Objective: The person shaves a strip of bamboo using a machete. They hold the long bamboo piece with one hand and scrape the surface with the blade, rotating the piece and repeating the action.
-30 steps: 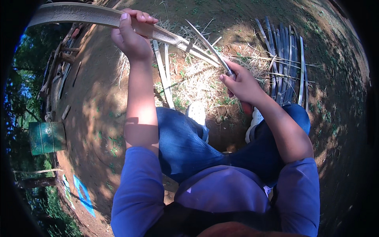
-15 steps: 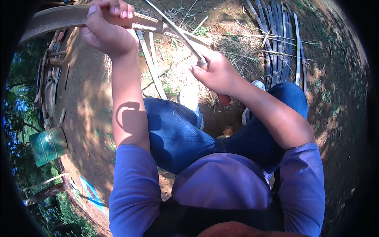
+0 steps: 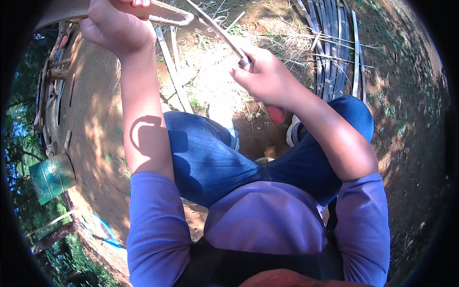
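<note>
At the top left, my left hand [image 3: 119, 28] is closed around a split bamboo strip [image 3: 167, 13]. The strip bends away past the hand to the upper left, and its pale end points right, toward the knife. My right hand [image 3: 267, 79] grips a knife by its red-orange handle [image 3: 275, 114], whose lower end sticks out below the fist. The long, narrow knife blade [image 3: 216, 29] slants up and left from the fist, and its tip runs beyond the top of the view. Whether the blade touches the strip I cannot tell.
Dark bamboo slats [image 3: 332, 52] lie side by side at the upper right. Pale shavings [image 3: 287, 50] cover the ground before my feet. Two light strips [image 3: 173, 71] lie near my left knee. A green drum [image 3: 52, 178] and stacked poles [image 3: 53, 91] stand at far left.
My left hand and the bamboo strip have shifted a little up and left. My right hand has risen slightly with the knife. The whole view has also shifted slightly.
</note>
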`<state>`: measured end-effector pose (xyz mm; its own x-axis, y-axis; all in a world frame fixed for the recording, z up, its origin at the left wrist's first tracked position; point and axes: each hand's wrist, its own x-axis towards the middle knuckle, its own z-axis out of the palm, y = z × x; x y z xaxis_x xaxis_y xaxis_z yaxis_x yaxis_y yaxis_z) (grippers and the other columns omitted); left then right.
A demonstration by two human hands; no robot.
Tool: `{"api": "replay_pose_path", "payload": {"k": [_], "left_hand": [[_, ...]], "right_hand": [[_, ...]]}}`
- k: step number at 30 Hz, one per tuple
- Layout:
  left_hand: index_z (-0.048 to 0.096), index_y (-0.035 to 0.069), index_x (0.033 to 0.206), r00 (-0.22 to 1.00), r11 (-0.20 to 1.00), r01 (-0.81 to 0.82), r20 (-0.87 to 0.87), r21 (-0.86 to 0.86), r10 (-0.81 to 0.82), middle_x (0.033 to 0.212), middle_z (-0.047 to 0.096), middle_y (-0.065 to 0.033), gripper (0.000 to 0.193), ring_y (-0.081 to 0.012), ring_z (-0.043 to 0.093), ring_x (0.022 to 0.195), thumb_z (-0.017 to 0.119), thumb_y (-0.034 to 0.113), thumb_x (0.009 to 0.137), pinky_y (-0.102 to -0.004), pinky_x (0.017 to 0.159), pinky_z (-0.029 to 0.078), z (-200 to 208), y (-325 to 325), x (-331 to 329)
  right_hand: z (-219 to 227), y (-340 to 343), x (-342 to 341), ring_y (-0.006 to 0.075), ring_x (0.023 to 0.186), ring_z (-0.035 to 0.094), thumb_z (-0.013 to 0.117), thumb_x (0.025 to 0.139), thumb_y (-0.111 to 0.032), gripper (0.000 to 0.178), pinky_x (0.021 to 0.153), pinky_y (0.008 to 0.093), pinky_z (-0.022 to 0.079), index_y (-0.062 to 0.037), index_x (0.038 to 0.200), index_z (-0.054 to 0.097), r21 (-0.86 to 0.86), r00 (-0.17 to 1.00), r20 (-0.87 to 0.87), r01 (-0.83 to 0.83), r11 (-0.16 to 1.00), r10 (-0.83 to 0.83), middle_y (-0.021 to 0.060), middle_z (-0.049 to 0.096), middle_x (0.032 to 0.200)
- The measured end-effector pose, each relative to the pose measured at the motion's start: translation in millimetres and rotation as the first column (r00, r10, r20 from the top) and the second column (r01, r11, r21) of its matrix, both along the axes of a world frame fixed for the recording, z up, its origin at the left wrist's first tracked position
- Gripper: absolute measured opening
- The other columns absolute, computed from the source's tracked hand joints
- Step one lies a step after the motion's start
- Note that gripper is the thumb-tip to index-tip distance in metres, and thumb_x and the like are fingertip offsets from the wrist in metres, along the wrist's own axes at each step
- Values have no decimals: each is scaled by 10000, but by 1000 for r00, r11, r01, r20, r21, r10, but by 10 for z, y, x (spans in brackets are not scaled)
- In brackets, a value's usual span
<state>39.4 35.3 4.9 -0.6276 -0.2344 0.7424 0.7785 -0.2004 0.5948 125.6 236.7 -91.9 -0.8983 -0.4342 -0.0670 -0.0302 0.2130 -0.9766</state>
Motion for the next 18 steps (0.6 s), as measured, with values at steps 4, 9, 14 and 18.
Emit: {"api": "replay_pose_path", "payload": {"k": [4, 9, 14, 18], "left_hand": [[494, 69, 898, 997, 997, -30, -77, -64, 25, 692, 437, -14, 242, -110, 441, 593, 525, 297, 971, -244, 506, 367, -28, 62, 6], [551, 18, 849, 989, 991, 126, 72, 41, -129, 657, 443, -84, 212, -201, 439, 563, 447, 202, 862, -366, 537, 388, -1, -282, -185], [499, 70, 858, 997, 992, 21, -68, -127, -30, 687, 435, -11, 230, -118, 437, 588, 506, 280, 953, -267, 515, 372, -27, -59, -39], [496, 88, 858, 975, 948, 213, 7, 236, -221, 694, 436, 10, 243, -99, 439, 596, 509, 298, 978, -248, 519, 372, 33, -2, -35]], "right_hand": [[71, -23, 95, 218, 618, 628, 600, 871, -140, 354, 603, 377, 508, 16, 1188, 586, 7, 992, -128, 6, 1000, -5, 119, 625, 702], [-384, 48, -144, 64, 585, 504, 614, 945, -140, 266, 527, 251, 431, -31, 1185, 577, 125, 997, 73, 19, 992, -29, -18, 502, 695], [155, -40, 84, 37, 573, 479, 609, 951, -133, 323, 527, 234, 450, -44, 1260, 571, 1, 976, -218, -19, 1000, 18, -34, 506, 722], [-145, 15, -72, 67, 613, 480, 625, 929, -139, 407, 587, 268, 459, -50, 1321, 559, 109, 998, -49, -28, 994, 33, -21, 527, 738]]}}
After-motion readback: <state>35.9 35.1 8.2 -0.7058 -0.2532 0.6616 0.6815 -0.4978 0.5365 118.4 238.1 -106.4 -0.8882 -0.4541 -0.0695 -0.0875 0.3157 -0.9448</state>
